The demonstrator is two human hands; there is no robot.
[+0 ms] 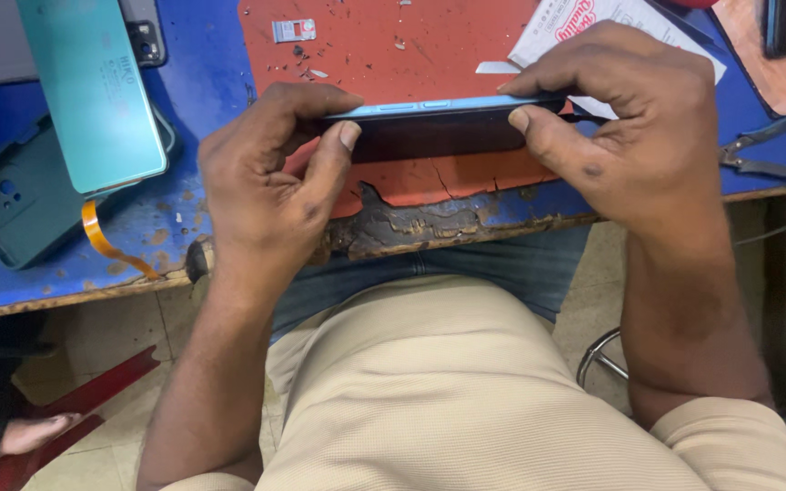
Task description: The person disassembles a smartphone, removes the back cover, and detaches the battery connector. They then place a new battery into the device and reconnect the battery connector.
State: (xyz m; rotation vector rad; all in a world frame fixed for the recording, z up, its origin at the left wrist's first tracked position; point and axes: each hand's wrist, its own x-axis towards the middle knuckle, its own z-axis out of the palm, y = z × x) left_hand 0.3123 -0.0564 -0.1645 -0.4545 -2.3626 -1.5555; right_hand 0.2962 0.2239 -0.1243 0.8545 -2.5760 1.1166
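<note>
A smartphone (438,123) with a light blue frame and dark screen stands on its long edge above a worn red mat (366,55). My left hand (266,182) grips its left end, thumb pressed on the dark face and fingers curled over the top edge. My right hand (629,127) grips the right end, thumb on the face and fingers over the top. Two side buttons show along the upper edge.
A teal phone back cover (93,91) lies at the left over a dark green case (20,209), with an orange flex ribbon (106,241) below. A small SIM tray (294,30), printed paper (584,23) and pliers (766,150) lie on the blue workbench (202,82). Small debris dots the mat.
</note>
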